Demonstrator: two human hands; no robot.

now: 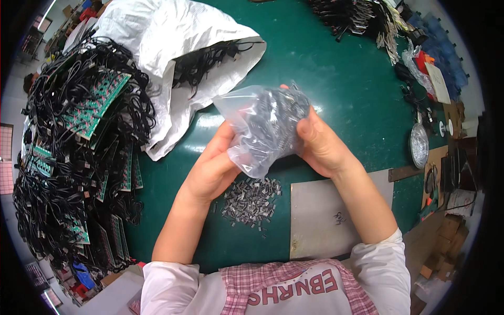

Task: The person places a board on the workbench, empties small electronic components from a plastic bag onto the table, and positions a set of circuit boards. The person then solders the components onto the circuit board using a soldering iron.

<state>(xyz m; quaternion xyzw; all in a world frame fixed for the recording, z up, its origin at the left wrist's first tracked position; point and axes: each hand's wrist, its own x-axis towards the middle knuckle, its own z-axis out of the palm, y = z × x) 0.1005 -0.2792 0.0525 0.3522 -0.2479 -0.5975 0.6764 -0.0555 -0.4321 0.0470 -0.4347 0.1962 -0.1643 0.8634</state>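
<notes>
A clear plastic bag (268, 123) filled with small dark metallic parts is held up over the table between both hands. My left hand (212, 165) grips its lower left side, partly behind the crumpled plastic. On the other side, my right hand (323, 142) wraps round the bag with the thumb in front; some of its fingers are hidden behind. Below the bag, a loose pile of small black-and-silver parts (252, 202) lies on the green table (336, 63). They look like tiny connectors, too small to name surely.
Black cables with green circuit boards (100, 105) are heaped at the left. A white woven sack (173, 31) with black cables inside lies behind them. A grey board (336, 215) sits near my right forearm. More cables (357, 18) lie far right, and a foil-covered oval item (419, 144) at right.
</notes>
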